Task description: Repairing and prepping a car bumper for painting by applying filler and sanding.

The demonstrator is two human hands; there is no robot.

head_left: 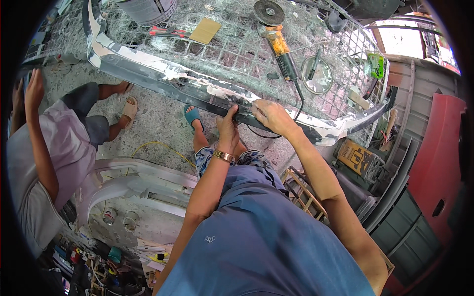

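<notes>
A long car bumper, dark with patches of white filler, lies along the near edge of a mesh-topped stand. My left hand grips its near edge, thumb on top and the other fingers mostly hidden below. Just to the right, my right hand rests on the bumper with its fingers curled down; anything under them is hidden. A black cable passes close by my right hand from an orange and black angle grinder, which lies on the mesh beyond.
On the mesh are a bucket, red-handled pliers, brown sandpaper and a round clear disc. Another person is at the left. A pale bumper lies on the floor; a red car panel stands right.
</notes>
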